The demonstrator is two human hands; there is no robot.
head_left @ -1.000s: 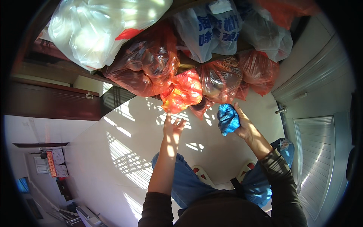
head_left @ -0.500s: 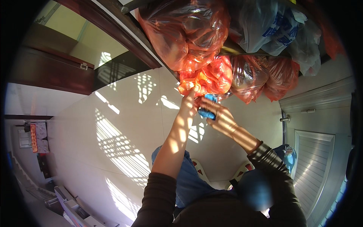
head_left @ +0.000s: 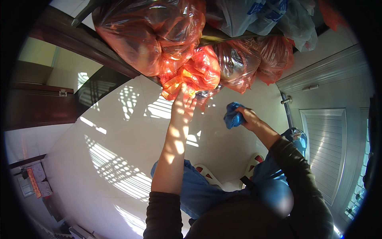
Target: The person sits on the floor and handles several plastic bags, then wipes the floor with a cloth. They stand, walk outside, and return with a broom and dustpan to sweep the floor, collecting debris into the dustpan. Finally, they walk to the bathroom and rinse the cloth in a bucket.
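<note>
My left hand (head_left: 183,105) reaches up to a small crumpled red-orange plastic bag (head_left: 205,65). Its fingers look stretched and slightly apart, with the tips against the bag's sunlit lower edge. To the right and apart from the bags, my right hand (head_left: 250,118) is closed round a crumpled blue cloth-like bundle (head_left: 233,115); I cannot make out its exact kind. Directly above the small bag hangs a large, full red plastic bag (head_left: 137,44).
More filled red bags (head_left: 238,63) hang to the right, with whitish plastic bags (head_left: 296,26) above them. A grey panelled door (head_left: 324,139) stands at the right. At the left is a dark wooden frame (head_left: 39,107). Sunlight patches the pale floor (head_left: 131,159).
My right hand has drawn away from the small bag, down and to the right, carrying the blue bundle. My left hand stays at the bag, its fingers straighter. The whole view has shifted.
</note>
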